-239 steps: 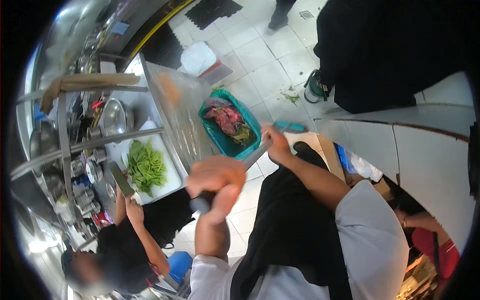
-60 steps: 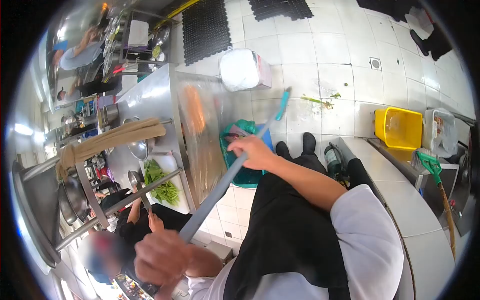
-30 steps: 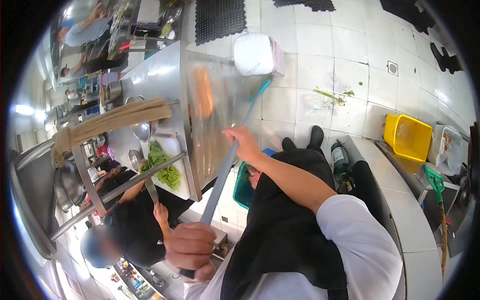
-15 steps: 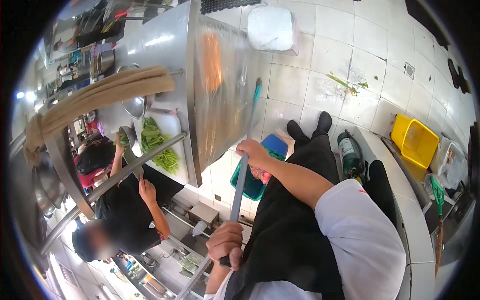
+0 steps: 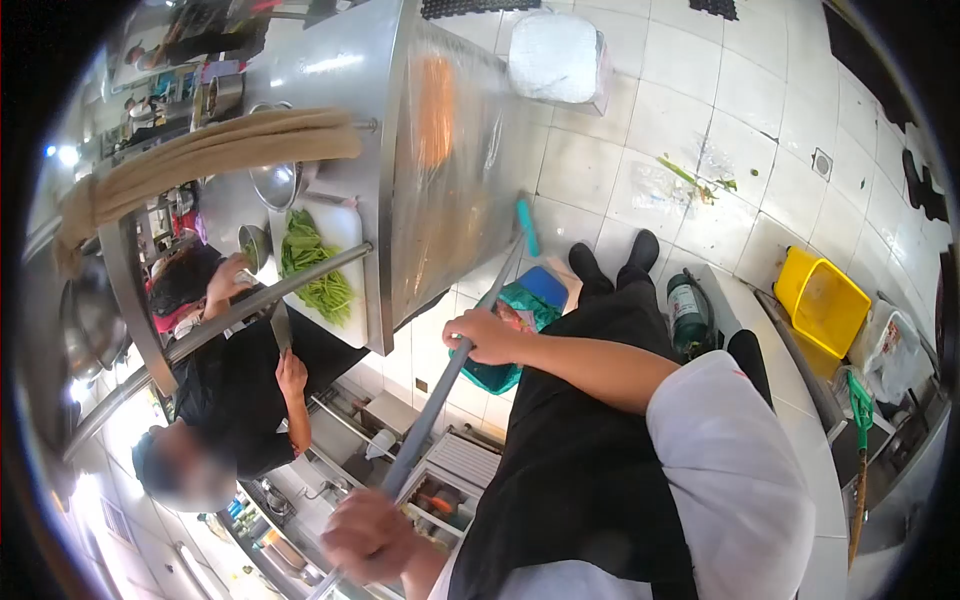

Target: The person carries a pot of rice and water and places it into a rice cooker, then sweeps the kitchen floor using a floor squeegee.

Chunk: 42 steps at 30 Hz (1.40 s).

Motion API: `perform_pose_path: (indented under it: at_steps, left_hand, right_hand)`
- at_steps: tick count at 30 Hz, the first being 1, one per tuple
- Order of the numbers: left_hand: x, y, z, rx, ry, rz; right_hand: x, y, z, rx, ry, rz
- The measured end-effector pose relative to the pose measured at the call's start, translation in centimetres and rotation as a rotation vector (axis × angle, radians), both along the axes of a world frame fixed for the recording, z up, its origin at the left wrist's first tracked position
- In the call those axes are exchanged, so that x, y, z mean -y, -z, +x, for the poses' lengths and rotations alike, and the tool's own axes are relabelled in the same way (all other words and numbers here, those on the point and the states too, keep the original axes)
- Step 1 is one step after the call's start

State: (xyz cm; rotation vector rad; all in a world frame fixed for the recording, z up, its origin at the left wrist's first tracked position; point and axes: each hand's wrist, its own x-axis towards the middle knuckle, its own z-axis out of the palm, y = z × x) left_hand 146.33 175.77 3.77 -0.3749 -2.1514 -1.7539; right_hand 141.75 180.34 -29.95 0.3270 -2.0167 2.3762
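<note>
Grey pole [image 5: 430, 412], one in all, runs through two hands: the right grip [image 5: 482, 336] is curled around it partway along, and the left grip [image 5: 366, 535], blurred by motion, is clenched on it nearer the wearer's body. Beyond the right grip the pole slants away to its one teal head [image 5: 528, 227], low over the tiled floor [image 5: 580, 170]; whether that is a brush or a squeegee cannot be told.

Near the right grip stands one teal-lined bin [image 5: 492, 380] holding pinkish scraps [image 5: 515, 316]. Two black boots [image 5: 590, 266] are near it, with one green cylinder [image 5: 687, 315] beside them. On the steel bench [image 5: 330, 85] sit one white chopping board [image 5: 347, 228] bearing leafy greens [image 5: 315, 265], and two metal bowls [image 5: 275, 185], the smaller with something green inside. One co-worker [image 5: 235, 390] there holds one knife [image 5: 281, 325]. Farther out are one white-topped box [image 5: 556, 58] and one yellow tub [image 5: 823, 300], beside a clear plastic-covered container [image 5: 890, 345] whose contents are too small to tell.
</note>
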Motion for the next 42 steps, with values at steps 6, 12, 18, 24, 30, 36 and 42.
perform_pose_path:
  at_steps: [6,12,18,24,30,36,42]
  left_hand:
    - [-5.3,8.7,0.0,-0.012,0.451,-0.365]
    - [-7.0,4.1,-0.7,-0.023,0.197,0.052]
    - [-9.0,0.1,-2.4,-0.047,0.337,-0.014]
    - [-10.4,4.8,-1.6,-0.090,0.420,-0.258]
    - [-12.3,5.5,-1.7,-0.013,0.292,-0.067]
    - [-11.5,-0.1,-2.5,-0.045,0.215,-0.043]
    - [-11.9,-0.7,-3.4,-0.137,0.546,-0.075]
  right_hand:
    - [-4.2,9.3,1.6,-0.121,-0.087,-0.069]
    - [-13.1,3.2,3.1,0.099,-0.044,0.161]
    - [-11.7,-0.6,1.5,0.068,0.068,-0.004]
    - [-10.8,3.1,0.4,0.064,-0.115,0.029]
    - [-16.0,4.7,4.2,0.205,-0.131,-0.008]
    - [-17.4,-0.7,4.6,0.082,0.105,0.115]
    - [-15.9,-2.6,-1.0,-0.070,0.335,0.101]
